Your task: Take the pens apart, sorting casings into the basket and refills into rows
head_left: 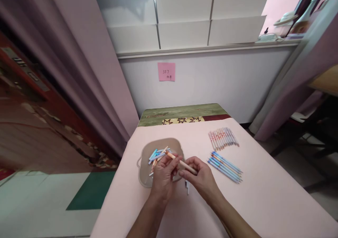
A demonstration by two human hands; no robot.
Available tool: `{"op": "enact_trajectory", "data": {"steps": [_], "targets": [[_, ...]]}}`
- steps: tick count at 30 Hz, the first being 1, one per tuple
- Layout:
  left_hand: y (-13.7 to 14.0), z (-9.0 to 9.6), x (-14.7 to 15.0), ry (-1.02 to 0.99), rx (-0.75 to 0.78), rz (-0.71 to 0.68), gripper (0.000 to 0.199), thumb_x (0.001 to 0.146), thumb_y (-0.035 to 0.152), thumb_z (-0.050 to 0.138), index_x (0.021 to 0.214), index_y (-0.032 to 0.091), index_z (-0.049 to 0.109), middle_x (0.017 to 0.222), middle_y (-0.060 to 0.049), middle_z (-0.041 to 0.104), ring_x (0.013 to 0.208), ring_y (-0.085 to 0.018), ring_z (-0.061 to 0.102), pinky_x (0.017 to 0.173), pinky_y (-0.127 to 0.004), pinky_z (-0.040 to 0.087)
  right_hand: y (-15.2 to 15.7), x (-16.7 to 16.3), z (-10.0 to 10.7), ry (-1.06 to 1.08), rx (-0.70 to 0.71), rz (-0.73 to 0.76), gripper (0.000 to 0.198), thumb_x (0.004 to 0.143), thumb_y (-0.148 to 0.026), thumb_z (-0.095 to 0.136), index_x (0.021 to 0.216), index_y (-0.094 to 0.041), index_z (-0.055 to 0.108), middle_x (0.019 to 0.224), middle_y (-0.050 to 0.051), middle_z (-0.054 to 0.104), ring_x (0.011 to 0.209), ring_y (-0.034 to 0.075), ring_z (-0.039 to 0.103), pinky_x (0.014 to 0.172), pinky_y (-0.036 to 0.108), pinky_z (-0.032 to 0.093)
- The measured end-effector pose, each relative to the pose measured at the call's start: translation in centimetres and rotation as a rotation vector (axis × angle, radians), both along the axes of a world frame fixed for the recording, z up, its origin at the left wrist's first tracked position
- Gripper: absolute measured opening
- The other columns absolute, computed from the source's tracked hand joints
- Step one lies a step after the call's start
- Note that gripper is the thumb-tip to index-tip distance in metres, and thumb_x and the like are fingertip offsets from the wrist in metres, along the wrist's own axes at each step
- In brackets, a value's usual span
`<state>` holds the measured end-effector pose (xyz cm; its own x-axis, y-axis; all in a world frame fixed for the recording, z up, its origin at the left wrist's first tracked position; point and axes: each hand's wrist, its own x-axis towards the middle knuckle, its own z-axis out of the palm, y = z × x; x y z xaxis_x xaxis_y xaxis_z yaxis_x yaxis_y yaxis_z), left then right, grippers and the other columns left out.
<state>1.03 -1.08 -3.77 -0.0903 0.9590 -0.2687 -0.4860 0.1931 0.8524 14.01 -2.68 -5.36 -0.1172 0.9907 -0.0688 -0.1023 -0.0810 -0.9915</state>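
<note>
Hands: two bare hands, the left hand (164, 176) and the right hand (201, 177), both on one thing.
Pen held: one cream-coloured plastic pen barrel with an orange tip (181, 163), gripped by both hands.
Tray: one shallow brown plastic tray with small side handles (144, 176).
Loose parts in the tray: a small heap of blue, cream and orange pen pieces (157, 155); too tangled to count.
Rows of finished pens: two, a row of pink and white pens (223, 138) and a row of light blue pens (225, 166); roughly ten in each, exact number unclear.
Table: one, with a pale pink cloth (264, 195).
Sticky notes: one pink square paper note on the wall (166, 71).
</note>
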Motion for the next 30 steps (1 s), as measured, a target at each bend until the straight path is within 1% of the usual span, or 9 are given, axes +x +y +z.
{"op": "enact_trajectory", "data": {"steps": [4,6,9,12,14,17,20,26,30], "targets": [[0.3,0.0,-0.9,-0.014,-0.009,-0.005,0.034,0.056,0.025,0.083,0.086,0.013,0.070,0.079,-0.005,0.071,0.049,-0.003,0.047,0.045,-0.014,0.035,0.5,-0.6,-0.3,-0.031,-0.091,0.109,0.053,0.085,-0.063,0.044,0.072,-0.014,0.061,0.044,-0.004,0.046,0.041,0.009,0.038,0.043,0.021,0.029],[0.5,-0.1,-1.3,-0.015,-0.006,-0.003,0.033,0.057,0.025,0.082,0.086,0.013,0.070,0.080,-0.005,0.071,0.049,-0.003,0.047,0.044,-0.015,0.034,0.8,-0.9,-0.4,-0.015,-0.064,0.083,0.047,0.080,-0.061,0.055,0.071,-0.015,0.059,0.049,-0.004,0.048,0.045,0.008,0.041,0.045,0.020,0.031],[0.7,-0.3,-1.8,-0.021,0.001,0.012,0.032,0.058,0.026,0.082,0.085,0.014,0.071,0.078,-0.004,0.071,0.049,-0.003,0.047,0.044,-0.015,0.035,1.2,-1.2,-0.2,0.000,-0.004,0.019,0.043,0.065,-0.052,0.075,0.085,-0.018,0.056,0.062,-0.006,0.052,0.053,0.009,0.044,0.049,0.019,0.034],[1.0,-0.5,-2.2,-0.029,0.005,0.012,0.032,0.058,0.026,0.082,0.085,0.014,0.071,0.076,-0.003,0.070,0.048,-0.003,0.046,0.044,-0.014,0.035,1.6,-1.7,-0.2,-0.013,-0.064,0.111,0.043,0.079,-0.060,0.056,0.082,-0.017,0.059,0.049,-0.008,0.043,0.042,0.008,0.034,0.042,0.020,0.026],[1.1,-0.6,-2.5,-0.035,0.002,0.018,0.032,0.057,0.026,0.082,0.084,0.013,0.071,0.074,-0.003,0.069,0.048,-0.002,0.045,0.043,-0.014,0.034,1.9,-1.9,-0.4,-0.045,-0.078,0.126,0.048,0.083,-0.061,0.050,0.074,-0.015,0.061,0.045,-0.007,0.040,0.040,0.007,0.032,0.042,0.021,0.024],[1.2,-0.8,-2.9,-0.050,-0.002,0.050,0.031,0.057,0.026,0.083,0.082,0.013,0.072,0.070,-0.001,0.067,0.047,-0.001,0.044,0.043,-0.013,0.033,2.2,-2.2,-0.5,-0.126,0.003,0.027,0.035,0.073,-0.050,0.068,0.072,-0.015,0.063,0.055,-0.004,0.052,0.051,0.010,0.044,0.049,0.021,0.033],[1.0,-1.0,-3.1,-0.065,-0.005,0.092,0.032,0.056,0.027,0.083,0.082,0.013,0.072,0.067,0.000,0.064,0.046,-0.001,0.044,0.041,-0.012,0.032,2.3,-2.5,-0.5,-0.183,0.063,-0.045,0.028,0.068,-0.041,0.074,0.071,-0.016,0.062,0.062,-0.002,0.060,0.059,0.013,0.051,0.055,0.022,0.037],[0.9,-1.3,-3.2,-0.048,0.000,0.199,0.031,0.056,0.031,0.083,0.076,0.013,0.068,0.054,0.005,0.053,0.044,-0.002,0.040,0.039,-0.012,0.029,2.0,-3.2,-0.8,-0.183,0.068,-0.122,0.028,0.065,-0.040,0.077,0.070,-0.018,0.061,0.061,-0.001,0.060,0.058,0.014,0.051,0.053,0.024,0.038],[1.2,-1.4,-4.9,0.038,0.070,0.330,0.027,0.062,0.032,0.080,0.066,0.015,0.060,0.053,0.007,0.052,0.046,-0.003,0.040,0.042,-0.013,0.030,1.9,-2.3,-0.8,-0.285,0.183,-0.206,0.022,0.067,-0.033,0.075,0.069,-0.019,0.058,0.065,-0.002,0.058,0.059,0.014,0.051,0.055,0.024,0.039]]}}
